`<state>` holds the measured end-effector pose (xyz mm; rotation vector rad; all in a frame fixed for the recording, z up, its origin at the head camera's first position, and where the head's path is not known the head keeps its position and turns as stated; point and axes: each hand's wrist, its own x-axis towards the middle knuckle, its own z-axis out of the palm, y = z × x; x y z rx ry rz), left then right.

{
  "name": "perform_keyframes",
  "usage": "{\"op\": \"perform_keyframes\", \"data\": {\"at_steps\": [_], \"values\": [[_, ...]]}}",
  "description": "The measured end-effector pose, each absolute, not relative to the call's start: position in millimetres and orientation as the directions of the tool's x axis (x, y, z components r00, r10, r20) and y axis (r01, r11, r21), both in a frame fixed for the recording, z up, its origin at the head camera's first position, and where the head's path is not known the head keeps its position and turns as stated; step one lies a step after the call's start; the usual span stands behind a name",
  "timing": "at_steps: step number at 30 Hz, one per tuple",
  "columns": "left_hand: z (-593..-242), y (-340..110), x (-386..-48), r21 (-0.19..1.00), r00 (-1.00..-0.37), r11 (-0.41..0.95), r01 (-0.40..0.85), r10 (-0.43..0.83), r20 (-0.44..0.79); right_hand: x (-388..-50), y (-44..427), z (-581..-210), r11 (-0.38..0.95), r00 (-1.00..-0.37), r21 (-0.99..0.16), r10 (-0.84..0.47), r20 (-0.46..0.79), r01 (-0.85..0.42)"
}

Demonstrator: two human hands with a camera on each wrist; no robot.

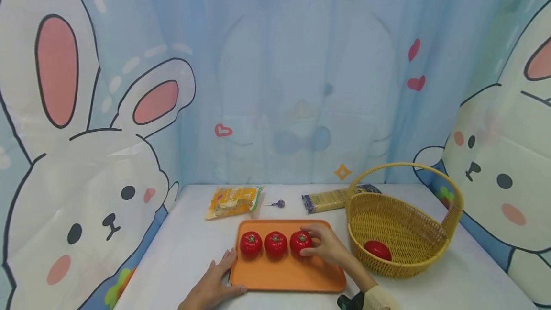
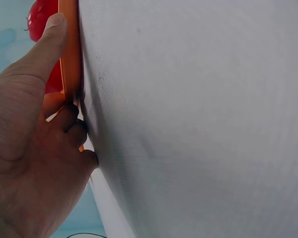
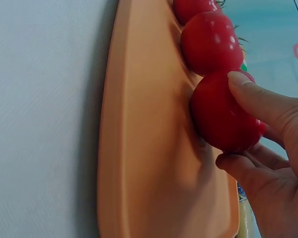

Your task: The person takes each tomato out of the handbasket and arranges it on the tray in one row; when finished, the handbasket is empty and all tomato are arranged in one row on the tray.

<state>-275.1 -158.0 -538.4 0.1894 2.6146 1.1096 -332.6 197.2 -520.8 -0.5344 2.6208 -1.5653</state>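
Three red tomatoes stand in a row on an orange tray [image 1: 297, 279]: the left tomato [image 1: 250, 244], the middle tomato [image 1: 275, 244] and the right tomato [image 1: 300, 243]. My right hand [image 1: 327, 245] has its thumb and fingers round the right tomato; the right wrist view shows the hand [image 3: 278, 144] gripping this tomato [image 3: 221, 114] at the tray's far side. At the tray's left edge lies my left hand [image 1: 215, 281], fingers spread. In the left wrist view the thumb of this hand [image 2: 30, 134] rests on the rim of the tray [image 2: 70, 54], with the fingertips beneath its side.
A yellow wicker basket [image 1: 400, 219] with a tall handle stands at the right, a dark red oval object [image 1: 377, 250] inside it. Behind the tray lie an orange-yellow food packet [image 1: 234, 201], a small purple-headed item [image 1: 280, 203] and a long yellow-blue packet [image 1: 327, 201].
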Motion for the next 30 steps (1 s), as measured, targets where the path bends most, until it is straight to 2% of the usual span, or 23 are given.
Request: {"op": "perform_keyframes", "data": {"at_steps": [14,19,25,28,30], "values": [[-539.5,-154.8,-274.3,0.708,-0.949,0.703,-0.067,0.175,-0.264,-331.1,197.1,-520.0,0.473,-0.932,-0.824,-0.322,0.168,-0.312],[-538.5,-155.6,-274.0,0.715,-0.95,0.698,-0.049,0.19,-0.25,-321.9,203.0,-494.2,0.493,-0.922,-0.803,-0.348,0.169,-0.334],[-538.1,-155.8,-274.5,0.717,-0.953,0.696,-0.015,0.208,-0.222,-306.9,241.9,-431.0,0.456,-0.821,-0.772,-0.552,0.145,-0.443],[-538.0,-154.9,-274.1,0.718,-0.953,0.695,-0.019,0.205,-0.224,-302.1,275.5,-411.3,0.439,-0.772,-0.797,-0.634,0.052,-0.415],[-538.7,-154.5,-273.6,0.713,-0.953,0.701,-0.035,0.19,-0.234,-301.7,298.2,-409.1,0.437,-0.757,-0.829,-0.653,-0.026,-0.349]]}}
